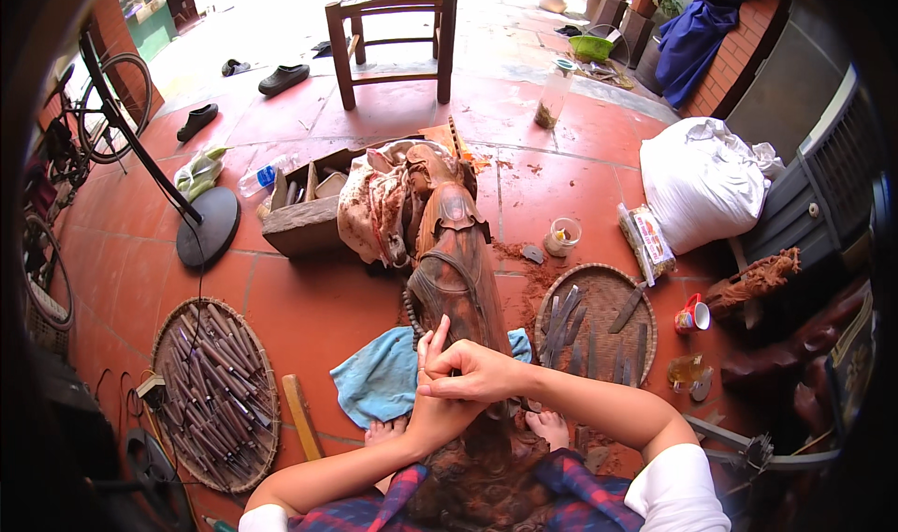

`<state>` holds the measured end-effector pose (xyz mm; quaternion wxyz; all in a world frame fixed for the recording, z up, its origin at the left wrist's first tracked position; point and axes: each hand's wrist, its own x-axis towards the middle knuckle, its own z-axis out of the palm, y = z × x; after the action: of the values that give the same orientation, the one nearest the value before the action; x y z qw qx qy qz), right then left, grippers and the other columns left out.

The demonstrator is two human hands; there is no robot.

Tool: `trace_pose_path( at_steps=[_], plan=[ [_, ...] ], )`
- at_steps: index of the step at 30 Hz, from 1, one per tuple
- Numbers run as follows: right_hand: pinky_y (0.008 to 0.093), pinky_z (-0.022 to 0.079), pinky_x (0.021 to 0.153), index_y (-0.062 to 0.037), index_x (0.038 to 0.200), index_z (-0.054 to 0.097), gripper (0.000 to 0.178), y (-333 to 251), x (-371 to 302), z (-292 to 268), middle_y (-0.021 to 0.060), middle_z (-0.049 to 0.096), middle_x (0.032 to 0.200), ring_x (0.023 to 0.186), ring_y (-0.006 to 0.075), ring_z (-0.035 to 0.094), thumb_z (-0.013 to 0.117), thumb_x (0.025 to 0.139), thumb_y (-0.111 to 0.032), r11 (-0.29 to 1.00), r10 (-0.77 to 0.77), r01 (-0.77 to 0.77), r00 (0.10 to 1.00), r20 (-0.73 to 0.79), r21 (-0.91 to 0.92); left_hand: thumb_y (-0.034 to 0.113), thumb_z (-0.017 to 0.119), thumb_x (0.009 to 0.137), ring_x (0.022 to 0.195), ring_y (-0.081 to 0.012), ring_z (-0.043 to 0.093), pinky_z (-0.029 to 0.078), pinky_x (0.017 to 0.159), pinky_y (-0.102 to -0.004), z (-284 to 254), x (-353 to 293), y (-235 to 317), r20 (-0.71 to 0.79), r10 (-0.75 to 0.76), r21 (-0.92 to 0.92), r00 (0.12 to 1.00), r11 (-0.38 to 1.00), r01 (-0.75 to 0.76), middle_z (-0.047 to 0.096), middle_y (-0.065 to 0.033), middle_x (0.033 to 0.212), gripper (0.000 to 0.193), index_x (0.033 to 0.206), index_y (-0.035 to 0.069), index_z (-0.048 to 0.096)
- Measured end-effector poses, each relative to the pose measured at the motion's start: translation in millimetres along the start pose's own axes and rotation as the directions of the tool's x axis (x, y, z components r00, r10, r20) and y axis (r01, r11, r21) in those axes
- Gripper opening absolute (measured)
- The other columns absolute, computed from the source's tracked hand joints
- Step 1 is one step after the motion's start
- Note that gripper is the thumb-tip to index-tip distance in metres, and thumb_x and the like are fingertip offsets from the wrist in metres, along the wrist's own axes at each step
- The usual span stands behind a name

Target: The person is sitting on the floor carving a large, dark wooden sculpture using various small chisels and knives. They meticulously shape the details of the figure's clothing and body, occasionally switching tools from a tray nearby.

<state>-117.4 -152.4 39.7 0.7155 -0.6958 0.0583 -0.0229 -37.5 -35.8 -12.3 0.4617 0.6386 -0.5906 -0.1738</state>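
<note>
My two hands meet over a carved wooden statue (458,280), a robed figure lying lengthwise in front of me. My right hand (477,368) is closed over the fingers of my left hand (441,418). From the left hand, at least one finger points up and away, stretched out; its other fingers are partly hidden behind the right hand. No tool shows in either hand. The far end of the statue leans on a stained cloth bundle (369,200). Beside it, under my wrists, lies a blue towel (374,375).
Left, a round woven tray (277,420) holds many chisels (220,392), with a wooden mallet (301,418) alongside. Right, another woven tray (599,280) carries flat metal blades (561,322). A wooden box (304,233), fan stand (208,228), red mug (692,315) and white sack (702,181) stand around.
</note>
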Motion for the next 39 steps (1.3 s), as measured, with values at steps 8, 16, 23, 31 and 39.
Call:
trace_pose_path(
  at_steps=[8,16,23,31,39],
  plan=[
    [0.0336,0.040,0.077,0.0008,0.062,0.036,0.047,-5,0,1,0.0096,0.029,0.060,0.065,0.0139,0.034,0.067,0.091,-0.021,0.999,0.014,-0.014,1.000,-0.007,0.042,0.013,0.078,0.077,0.139,-0.0360,0.032,0.029,0.114,-0.0415,6,-8,-14,0.036,-0.054,-0.008,0.998,0.998,0.054,0.022,-0.0248,0.155,0.098,0.153,-0.002,0.017],
    [0.0309,0.036,0.062,-0.0025,0.063,0.038,0.049,9,8,-1,0.0020,0.037,0.061,0.064,0.0101,0.034,0.067,0.096,-0.025,0.997,-0.060,0.057,0.997,0.043,0.056,0.013,0.078,0.077,0.136,-0.0346,0.036,0.032,0.112,-0.0400,4,-6,-13,0.042,-0.009,0.094,0.999,0.996,0.005,0.021,-0.0248,0.154,0.099,0.152,-0.004,0.015],
    [0.0318,0.034,0.059,-0.0021,0.064,0.038,0.048,17,9,2,0.0002,0.035,0.062,0.064,0.0100,0.031,0.067,0.096,-0.023,0.995,-0.075,0.077,0.997,0.030,-0.068,0.011,0.078,0.077,0.136,-0.0359,0.035,0.032,0.113,-0.0425,11,-8,-16,0.008,-0.058,-0.005,0.998,0.998,0.058,0.024,-0.0243,0.154,0.096,0.152,0.000,0.020],
    [0.0318,0.037,0.071,0.0000,0.062,0.038,0.047,12,11,2,0.0035,0.032,0.062,0.065,0.0116,0.033,0.069,0.092,-0.020,0.998,0.029,-0.026,0.998,0.052,-0.052,0.014,0.080,0.075,0.140,-0.0434,0.030,0.028,0.115,-0.0491,13,-5,-14,-0.043,-0.070,-0.078,0.997,0.995,0.066,0.029,-0.0233,0.154,0.085,0.145,0.002,0.034],
    [0.0306,0.033,0.069,-0.0027,0.063,0.038,0.046,-2,17,2,-0.0010,0.032,0.064,0.067,0.0088,0.032,0.069,0.093,-0.018,0.991,0.131,-0.131,0.984,0.119,-0.002,0.016,0.082,0.074,0.142,-0.0448,0.027,0.027,0.116,-0.0500,18,-7,-19,-0.182,-0.063,-0.300,0.981,0.954,0.005,0.032,-0.0226,0.154,0.084,0.145,0.005,0.038]
  ],
)
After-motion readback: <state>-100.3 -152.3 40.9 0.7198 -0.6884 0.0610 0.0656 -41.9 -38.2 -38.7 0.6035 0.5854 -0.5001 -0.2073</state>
